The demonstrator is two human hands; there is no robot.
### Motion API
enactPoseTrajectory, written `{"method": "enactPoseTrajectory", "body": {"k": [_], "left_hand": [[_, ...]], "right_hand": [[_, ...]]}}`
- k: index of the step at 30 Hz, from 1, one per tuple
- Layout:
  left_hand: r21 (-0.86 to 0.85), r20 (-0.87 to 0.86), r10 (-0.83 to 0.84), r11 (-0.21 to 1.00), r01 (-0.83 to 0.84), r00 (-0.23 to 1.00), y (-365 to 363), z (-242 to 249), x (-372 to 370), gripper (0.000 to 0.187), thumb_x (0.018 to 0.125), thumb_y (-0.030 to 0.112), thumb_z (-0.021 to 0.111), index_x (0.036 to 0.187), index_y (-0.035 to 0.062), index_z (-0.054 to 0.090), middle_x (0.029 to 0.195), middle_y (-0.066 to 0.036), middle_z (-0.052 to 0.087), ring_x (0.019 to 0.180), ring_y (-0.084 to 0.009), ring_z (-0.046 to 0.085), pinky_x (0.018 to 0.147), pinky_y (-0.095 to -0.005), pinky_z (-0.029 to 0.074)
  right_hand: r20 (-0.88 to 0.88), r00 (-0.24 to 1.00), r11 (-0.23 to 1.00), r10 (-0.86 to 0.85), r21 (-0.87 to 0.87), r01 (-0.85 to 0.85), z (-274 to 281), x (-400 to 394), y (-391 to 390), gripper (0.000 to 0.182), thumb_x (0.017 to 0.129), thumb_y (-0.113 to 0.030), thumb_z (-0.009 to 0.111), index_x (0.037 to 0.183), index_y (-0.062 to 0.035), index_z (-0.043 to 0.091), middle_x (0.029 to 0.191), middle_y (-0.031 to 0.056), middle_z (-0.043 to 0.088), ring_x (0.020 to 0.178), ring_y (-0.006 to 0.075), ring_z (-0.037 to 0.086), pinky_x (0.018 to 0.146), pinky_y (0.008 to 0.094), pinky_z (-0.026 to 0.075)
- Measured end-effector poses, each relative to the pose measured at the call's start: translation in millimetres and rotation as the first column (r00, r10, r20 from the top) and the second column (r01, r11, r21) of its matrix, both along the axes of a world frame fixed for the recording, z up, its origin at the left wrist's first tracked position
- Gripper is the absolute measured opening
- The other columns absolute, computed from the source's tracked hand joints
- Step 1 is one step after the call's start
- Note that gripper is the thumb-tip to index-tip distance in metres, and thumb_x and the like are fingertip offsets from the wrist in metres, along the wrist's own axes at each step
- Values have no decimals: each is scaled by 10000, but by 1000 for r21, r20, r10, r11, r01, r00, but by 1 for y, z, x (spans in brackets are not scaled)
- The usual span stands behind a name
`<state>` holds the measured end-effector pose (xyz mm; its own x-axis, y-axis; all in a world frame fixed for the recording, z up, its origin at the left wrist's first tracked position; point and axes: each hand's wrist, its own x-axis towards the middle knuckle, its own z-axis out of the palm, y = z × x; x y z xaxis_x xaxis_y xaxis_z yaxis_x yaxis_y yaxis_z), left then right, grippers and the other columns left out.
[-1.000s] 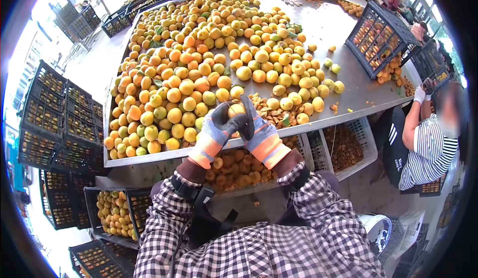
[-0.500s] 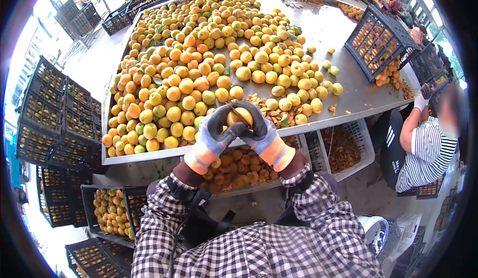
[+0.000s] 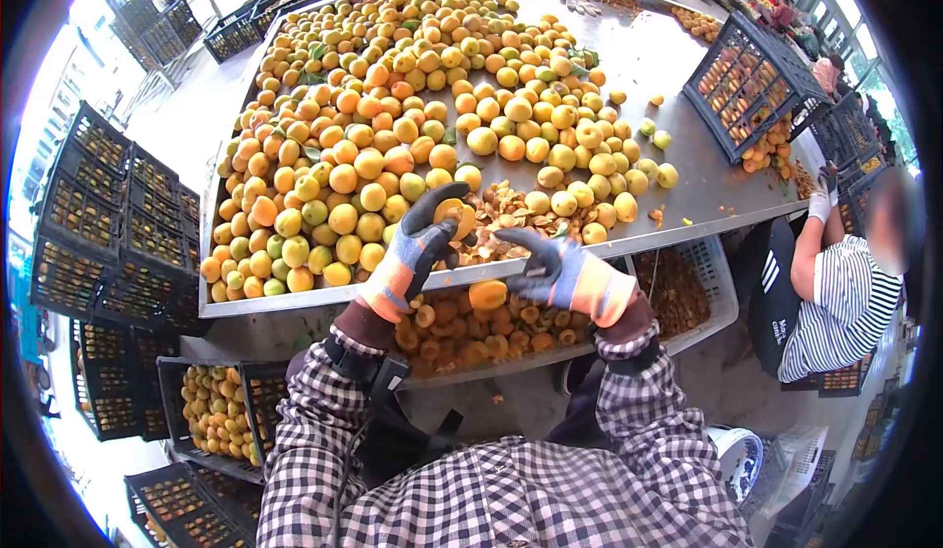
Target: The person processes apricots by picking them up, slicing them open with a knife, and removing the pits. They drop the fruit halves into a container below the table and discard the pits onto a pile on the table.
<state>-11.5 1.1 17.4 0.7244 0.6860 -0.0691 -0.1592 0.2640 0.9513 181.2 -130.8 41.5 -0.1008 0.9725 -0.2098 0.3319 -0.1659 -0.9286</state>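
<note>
My left hand (image 3: pixel 417 248), in a grey and orange glove, holds an apricot half (image 3: pixel 456 218) between thumb and fingers above the table's front edge. To its right, my right hand (image 3: pixel 570 275) is spread with nothing in it. Just below and between the hands, another apricot half (image 3: pixel 487 296) shows over a crate of halved apricots (image 3: pixel 462 337) under the table edge. Whole apricots (image 3: pixel 344 180) are heaped on the metal table (image 3: pixel 688 190). A small pile of pits and scraps (image 3: pixel 506 216) lies behind my hands.
A black crate (image 3: pixel 751 86) lies tipped at the table's right, spilling apricots. A white crate (image 3: pixel 712 278) of brown scraps is below. Black crates (image 3: pixel 108 224) stack at the left. A person in a striped shirt (image 3: pixel 845 302) sits at the right.
The hands have moved apart. The fruit that was between both hands is split: one half stays in my left hand, and my right hand has opened.
</note>
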Motion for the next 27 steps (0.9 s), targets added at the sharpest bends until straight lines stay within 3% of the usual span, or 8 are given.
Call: {"method": "enactPoseTrajectory", "body": {"k": [3, 5, 6, 7, 9, 10, 13, 27], "left_hand": [[-12, -70, -58, 998, 58, 996, 0, -6, 5, 427, 899, 81, 532, 1324, 57, 493, 894, -65, 631, 648, -69, 553, 521, -198, 416], [-44, -132, -97, 995, 92, 987, 1, -16, 8, 414, 882, 76, 560, 1292, 65, 507, 777, -36, 608, 583, -52, 514, 492, -176, 368], [-39, -134, -87, 996, 83, 987, -3, -16, 10, 396, 856, 65, 596, 1248, 75, 542, 742, -10, 594, 575, -42, 506, 489, -160, 346], [-44, -138, -97, 995, 91, 986, -5, -16, 13, 396, 856, 65, 596, 1248, 75, 542, 742, -10, 594, 575, -42, 506, 489, -160, 346], [-78, -126, -101, 993, 92, 987, -12, -17, 18, 379, 841, 58, 611, 1218, 73, 574, 754, 4, 592, 580, -37, 496, 495, -160, 349], [-85, -127, -94, 993, 84, 987, -17, -18, 21, 380, 827, 59, 634, 1205, 68, 596, 768, 26, 588, 592, -28, 492, 507, -160, 362], [-50, -184, -149, 989, 142, 972, -26, -19, 25, 387, 804, 63, 652, 1189, 68, 622, 914, 12, 626, 745, -52, 554, 653, -196, 468], [173, -198, -97, 976, 132, 975, -31, -40, 28, 393, 790, 146, 763, 1133, 22, 616, 1017, -39, 655, 941, -104, 581, 833, -263, 481]], "right_hand": [[-54, 991, 991, -120, 56, 123, 15, 9, 0, 233, 862, -54, 677, 1087, -18, 626, 875, 37, 639, 646, 99, 612, 628, 242, 498], [-287, 931, 934, -224, 211, 290, -12, 14, 9, 153, 873, -72, 672, 992, 0, 608, 820, 24, 639, 701, 77, 597, 634, 243, 504], [-288, 905, 852, -314, 336, 403, -9, 10, 12, 58, 880, -25, 640, 922, -11, 601, 780, 20, 627, 685, 79, 590, 636, 248, 508], [-585, 780, 658, -222, 500, 563, -15, 0, 27, 48, 889, -18, 623, 922, -21, 587, 722, 39, 618, 550, 79, 549, 505, 231, 466], [-821, 498, 662, -280, 211, 719, -1, 1, 23, 48, 916, -55, 592, 946, -26, 569, 693, 75, 618, 407, 81, 461, 363, 218, 364], [-827, 474, 548, -303, 256, 797, -5, -2, 29, 120, 953, -151, 576, 973, -35, 557, 676, 101, 619, 331, 87, 385, 294, 215, 266], [-849, 428, 436, -308, 274, 857, 6, -8, 33, 223, 967, -256, 581, 982, -36, 547, 698, 108, 619, 345, 90, 406, 293, 216, 332], [-840, 521, 440, -148, 416, 796, -9, -36, 47, 239, 959, -158, 577, 1123, 2, 512, 702, 96, 635, 382, 62, 415, 359, 194, 303]]}}
